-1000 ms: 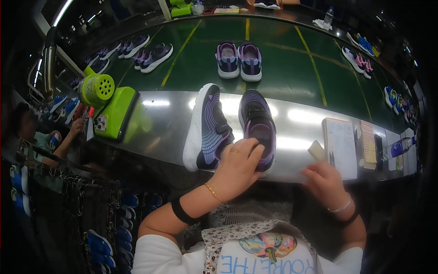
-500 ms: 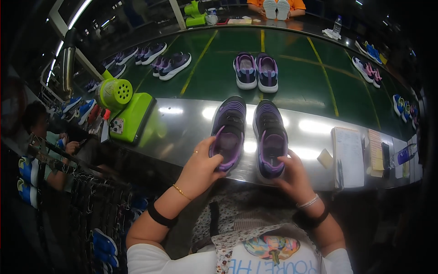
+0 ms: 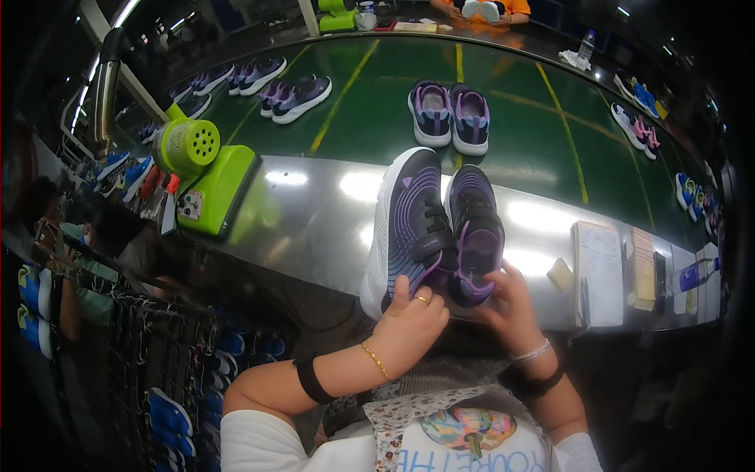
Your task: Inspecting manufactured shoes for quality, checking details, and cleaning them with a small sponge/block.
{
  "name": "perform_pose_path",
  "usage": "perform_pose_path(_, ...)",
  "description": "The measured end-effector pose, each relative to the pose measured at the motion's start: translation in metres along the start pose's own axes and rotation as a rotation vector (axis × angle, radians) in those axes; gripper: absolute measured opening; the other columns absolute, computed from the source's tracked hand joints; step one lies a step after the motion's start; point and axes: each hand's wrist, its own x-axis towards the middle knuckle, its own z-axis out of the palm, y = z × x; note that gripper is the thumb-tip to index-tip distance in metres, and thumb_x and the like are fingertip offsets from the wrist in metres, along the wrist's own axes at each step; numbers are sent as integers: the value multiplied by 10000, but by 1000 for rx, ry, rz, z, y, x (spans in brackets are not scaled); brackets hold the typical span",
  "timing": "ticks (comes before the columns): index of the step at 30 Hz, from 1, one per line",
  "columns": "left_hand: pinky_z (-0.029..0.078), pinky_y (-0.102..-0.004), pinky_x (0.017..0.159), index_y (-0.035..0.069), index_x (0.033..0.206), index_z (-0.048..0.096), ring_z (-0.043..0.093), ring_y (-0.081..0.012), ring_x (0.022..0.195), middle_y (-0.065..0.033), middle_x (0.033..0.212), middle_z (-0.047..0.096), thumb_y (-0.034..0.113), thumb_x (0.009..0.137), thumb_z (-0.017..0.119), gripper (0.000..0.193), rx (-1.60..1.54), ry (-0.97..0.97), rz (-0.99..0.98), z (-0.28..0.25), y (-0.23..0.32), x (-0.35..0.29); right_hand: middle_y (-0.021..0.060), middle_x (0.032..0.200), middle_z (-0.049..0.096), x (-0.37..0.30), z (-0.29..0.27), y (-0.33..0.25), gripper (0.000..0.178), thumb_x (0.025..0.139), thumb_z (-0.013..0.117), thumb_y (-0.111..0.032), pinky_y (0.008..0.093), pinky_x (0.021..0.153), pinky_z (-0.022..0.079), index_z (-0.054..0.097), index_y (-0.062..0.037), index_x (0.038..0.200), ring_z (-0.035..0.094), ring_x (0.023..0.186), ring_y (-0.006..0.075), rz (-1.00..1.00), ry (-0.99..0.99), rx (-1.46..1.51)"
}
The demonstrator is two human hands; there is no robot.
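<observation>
Two dark purple sneakers with straps are in front of me over the metal ledge. My left hand grips the left sneaker by its heel. That shoe is rolled to the right, so its white sole edge and striped outer side show. Some of my left fingers are hidden at its collar. My right hand pinches the heel of the right sneaker, thumb inside the opening. This one stays upright, its opening toward me. The two shoes touch or nearly touch.
A similar sneaker pair stands on the green belt ahead. A green machine sits left on the metal ledge. To the right lie a notebook, a yellow note and a bottle. Shoes hang on a rack at lower left.
My left hand has rolled the left sneaker over to the right and raised its outer side into view. The right sneaker remains upright in my right hand.
</observation>
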Motion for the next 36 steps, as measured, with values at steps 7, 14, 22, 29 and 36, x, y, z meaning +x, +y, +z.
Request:
perform_pose_path(7, 182, -560, 935, 156, 807, 597, 481, -187, 938, 7, 781, 472, 215, 761, 520, 107, 103, -16, 35, 9, 7, -3, 127, 1292, 390, 0, 11, 4, 525, 616, 753, -13, 296, 751, 446, 527, -86, 1084, 503, 888, 194, 23, 64, 79)
perform_pose_path(14, 147, -572, 959, 164, 773, 597, 486, -184, 931, 13, 760, 471, 223, 761, 520, 97, 160, 19, 12, 11, 9, -2, 143, 1298, 388, -1, 13, 2, 526, 617, 741, 1, 299, 790, 460, 522, -80, 1089, 525, 884, 197, 65, 70, 85)
perform_pose_path(22, 247, -572, 953, 105, 1003, 554, 563, -211, 805, -28, 781, 513, 205, 739, 607, 287, -184, 5, -196, -7, -61, -7, 159, 1299, 377, 4, 19, -5, 527, 660, 733, -48, 326, 813, 482, 525, -96, 1142, 517, 1013, 240, 86, 48, 68)
perform_pose_path(29, 195, -632, 946, 182, 1009, 625, 606, -278, 872, -95, 834, 594, 562, 617, 695, 551, -379, -273, -313, -15, -85, 4, 146, 1338, 350, 10, 50, -48, 583, 755, 674, -161, 341, 867, 474, 438, -86, 1283, 442, 1168, 245, 26, -114, 280)
perform_pose_path(36, 402, -335, 881, 73, 1096, 602, 582, -122, 897, -80, 909, 652, 458, 739, 699, 534, -1095, -10, -740, -95, -143, -72, 106, 1378, 346, 10, 44, -70, 639, 754, 610, -166, 329, 878, 449, 361, -84, 1337, 466, 1136, 230, 29, -104, 342)
